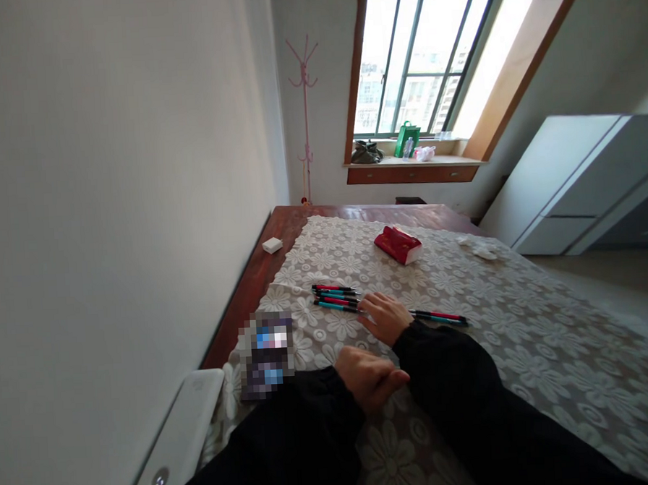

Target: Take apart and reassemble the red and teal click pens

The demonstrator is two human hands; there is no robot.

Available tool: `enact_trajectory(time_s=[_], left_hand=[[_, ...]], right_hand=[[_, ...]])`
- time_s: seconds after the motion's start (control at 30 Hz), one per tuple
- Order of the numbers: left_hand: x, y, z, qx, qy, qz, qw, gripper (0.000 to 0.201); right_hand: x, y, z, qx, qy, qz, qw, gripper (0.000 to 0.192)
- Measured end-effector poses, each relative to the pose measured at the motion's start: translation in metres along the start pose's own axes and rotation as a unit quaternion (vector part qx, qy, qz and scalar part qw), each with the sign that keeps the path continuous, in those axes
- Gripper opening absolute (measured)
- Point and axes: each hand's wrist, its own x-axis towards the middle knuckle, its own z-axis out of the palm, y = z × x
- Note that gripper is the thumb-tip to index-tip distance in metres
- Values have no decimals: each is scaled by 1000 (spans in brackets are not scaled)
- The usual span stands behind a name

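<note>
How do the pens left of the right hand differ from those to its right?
The left group shows four pens; the right group shows two. The left group lies by the fingers of the right hand, the right group beside its black cuff. Both mix red and teal.

Red or teal pens (pixel 336 300), apparently black-ended

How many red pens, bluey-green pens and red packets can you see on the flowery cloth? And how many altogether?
Slim red-and-black pens: 3
Slim teal-and-black pens: 3
Soft, shiny red packet: 1
Total: 7 in sight; the bare right hand could be hiding more.
</note>
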Motion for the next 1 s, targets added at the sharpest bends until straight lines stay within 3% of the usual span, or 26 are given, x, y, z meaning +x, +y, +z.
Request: enact_trajectory(time_s=[0.2, 0.5, 0.6, 0.67, 0.73, 0.83, 1.0], left_hand=[[0, -2, 6, -1, 23, -52, 998, 61], [4, 3, -2, -8, 29, -155, 987, 58], [7, 4, -7, -2, 28, -206, 978, 52], [9, 3, -9, -25, 48, -230, 972, 42], [11, 2, -11, -69, 92, -249, 962, 27], [11, 2, -12, -128, 148, -255, 947, 23], [10, -1, -7, -169, 144, -223, 949, 25]], right_hand=[[10, -8, 8, 15, -10, 7, 1000, 5], [8, -4, 19, 118, 5, 9, 993, 27], [-1, 3, 15, 180, 28, 54, 982, 23], [-12, 5, 10, 272, 59, 105, 955, 18], [-25, 5, 6, 387, 81, 139, 908, 16], [-44, -3, 0, 509, 86, 147, 844, 18], [-63, -11, 2, 607, 84, 156, 774, 27]])
